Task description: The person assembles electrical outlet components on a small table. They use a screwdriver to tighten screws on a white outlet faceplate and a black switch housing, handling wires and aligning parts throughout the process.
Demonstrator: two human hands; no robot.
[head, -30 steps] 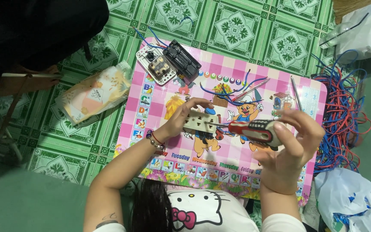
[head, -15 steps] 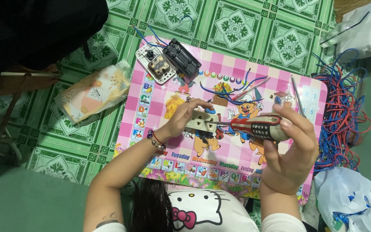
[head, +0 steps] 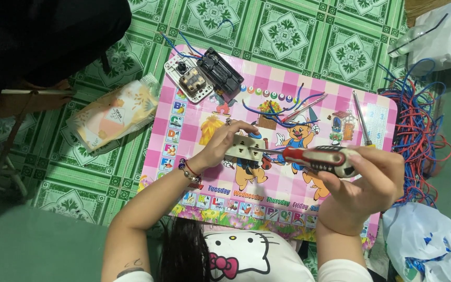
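Left hand (head: 224, 142) pinching cream plastic socket plate (head: 247, 146), held just above pink cartoon-printed worktop (head: 288, 83). Right hand (head: 364, 183) wrapped round red-and-black-handled screwdriver (head: 317, 156), tip touching plate. Step in hand, by look: driving terminal screw. Next move likely needs steady plate, tip seated square. Loose blue and red wires (head: 418, 125) beside worktop's right edge.

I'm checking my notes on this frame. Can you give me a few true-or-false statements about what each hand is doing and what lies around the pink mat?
1. The right hand holds a red-and-black screwdriver. True.
2. The left hand is empty. False: it grips a beige socket plate.
3. A second screwdriver lies on the pink mat. True.
4. The tangle of red and blue wires lies left of the mat. False: it lies to the right.
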